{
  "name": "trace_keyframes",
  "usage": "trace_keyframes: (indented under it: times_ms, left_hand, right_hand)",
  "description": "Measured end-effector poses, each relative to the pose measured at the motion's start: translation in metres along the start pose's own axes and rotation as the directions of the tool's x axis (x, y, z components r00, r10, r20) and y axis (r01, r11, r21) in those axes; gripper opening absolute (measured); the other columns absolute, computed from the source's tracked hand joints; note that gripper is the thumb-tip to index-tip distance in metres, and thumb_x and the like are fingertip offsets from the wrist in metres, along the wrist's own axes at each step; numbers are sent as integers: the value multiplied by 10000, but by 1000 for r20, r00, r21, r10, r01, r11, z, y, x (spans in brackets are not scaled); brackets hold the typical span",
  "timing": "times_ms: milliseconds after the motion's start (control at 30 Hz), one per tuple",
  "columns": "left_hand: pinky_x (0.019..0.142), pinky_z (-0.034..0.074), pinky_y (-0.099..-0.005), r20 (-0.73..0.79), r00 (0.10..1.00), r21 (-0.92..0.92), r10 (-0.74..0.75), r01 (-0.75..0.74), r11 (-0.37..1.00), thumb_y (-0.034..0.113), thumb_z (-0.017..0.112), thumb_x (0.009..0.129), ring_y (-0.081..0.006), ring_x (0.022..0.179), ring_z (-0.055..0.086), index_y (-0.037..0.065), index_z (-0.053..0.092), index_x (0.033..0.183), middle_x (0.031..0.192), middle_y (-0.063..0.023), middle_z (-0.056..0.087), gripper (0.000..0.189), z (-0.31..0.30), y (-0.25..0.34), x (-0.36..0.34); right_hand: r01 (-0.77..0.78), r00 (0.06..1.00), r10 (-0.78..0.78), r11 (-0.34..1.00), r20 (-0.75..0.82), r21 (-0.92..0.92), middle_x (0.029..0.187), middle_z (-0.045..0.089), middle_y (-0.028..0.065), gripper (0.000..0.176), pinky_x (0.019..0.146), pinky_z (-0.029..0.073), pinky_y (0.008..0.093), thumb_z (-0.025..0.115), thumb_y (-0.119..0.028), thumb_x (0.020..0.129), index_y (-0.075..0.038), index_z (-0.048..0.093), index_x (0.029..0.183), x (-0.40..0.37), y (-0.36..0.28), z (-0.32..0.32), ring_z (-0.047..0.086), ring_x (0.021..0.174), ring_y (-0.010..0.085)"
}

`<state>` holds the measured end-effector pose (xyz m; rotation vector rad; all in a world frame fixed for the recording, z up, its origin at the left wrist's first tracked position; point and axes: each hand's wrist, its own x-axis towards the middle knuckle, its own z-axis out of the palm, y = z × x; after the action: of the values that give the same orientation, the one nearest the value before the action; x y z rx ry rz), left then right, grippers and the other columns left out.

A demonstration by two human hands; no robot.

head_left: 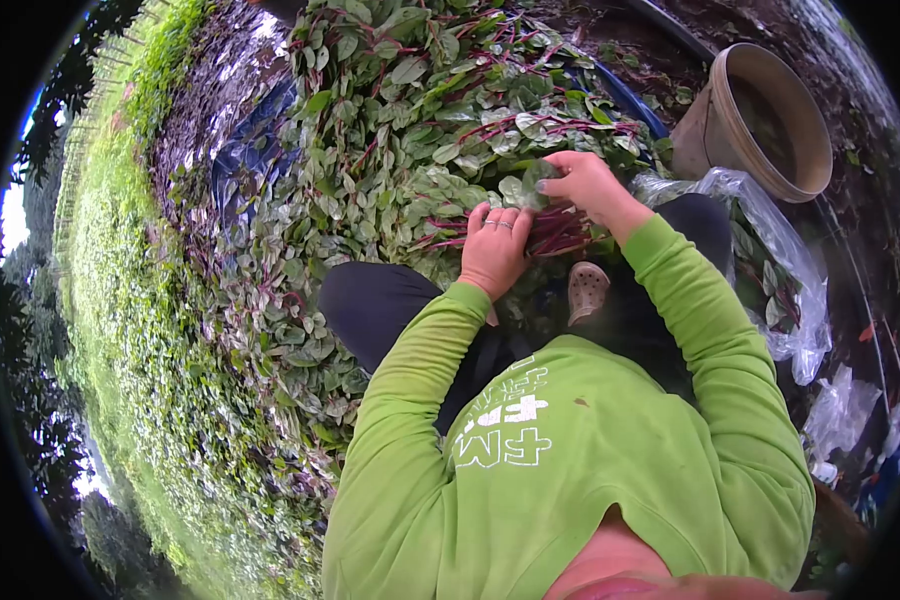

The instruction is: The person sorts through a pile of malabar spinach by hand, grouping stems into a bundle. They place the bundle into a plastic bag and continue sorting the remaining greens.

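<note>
Heap of leafy greens [410, 130]: biggest item, fills upper centre of the frame and spills down the left-centre. Green leaves, red stems mixed through.

Grass strip [120, 330]: runs down the left edge, beyond the heap.

Green shirt [570, 470]: lower centre and right, both sleeves reaching up toward the heap. Black trousers show between the sleeves.

Bucket [770, 120]: upper right, tan, tilted, opening toward the camera. Well apart from both hands.

Plastic bag [780, 270]: clear, right of centre below the bucket, some leaves inside. Just beside the right sleeve.

Blue rim [635, 105]: curved, at the heap's upper right edge, between greens and bucket.

Clog [587, 291]: beige, centre, between the two forearms, below the hands.

Left hand [495, 250]: centre, palm down, fingers together and laid over a bunch of red stems [560, 232] at the heap's lower edge. Rings [498, 224] on two fingers. Can't tell if it actually grips the bunch or only rests on it.

Right hand [585, 185]: just above and right of the left hand, near it but not touching. Fingers closed, pinching a leaf [538, 178] at the top of that same bunch.
</note>
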<state>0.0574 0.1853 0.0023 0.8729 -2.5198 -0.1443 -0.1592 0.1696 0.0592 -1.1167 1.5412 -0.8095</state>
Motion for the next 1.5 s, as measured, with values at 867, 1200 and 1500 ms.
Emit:
trace_keyframes:
  times_ms: [867,1200,1500]
  left_hand:
    - [881,521,-462,245,957,-390,-157,245,888,254,881,707,-351,957,688,-5,561,1286,1056,-190,707,711,3,-17,54]
    - [873,555,-434,255,932,184,-258,216,959,188,730,863,-305,1025,669,95,769,1020,1001,-100,694,186,40,-138,144]
    - [790,572,-440,216,952,187,-219,180,966,79,612,872,-320,943,674,122,758,981,973,-111,668,187,28,-130,96]
  right_hand:
    - [372,904,-355,383,238,-846,970,704,128,586,854,526,442,648,-152,868,-90,518,1436,-10,33,8,698,915,313]
    - [445,805,-531,245,265,-861,899,663,72,118,833,493,381,630,-126,821,-107,636,938,18,50,8,670,916,251]
    - [490,730,-651,282,211,-825,1337,588,187,136,1061,457,445,610,-109,848,-48,655,960,20,44,1,579,1246,342]
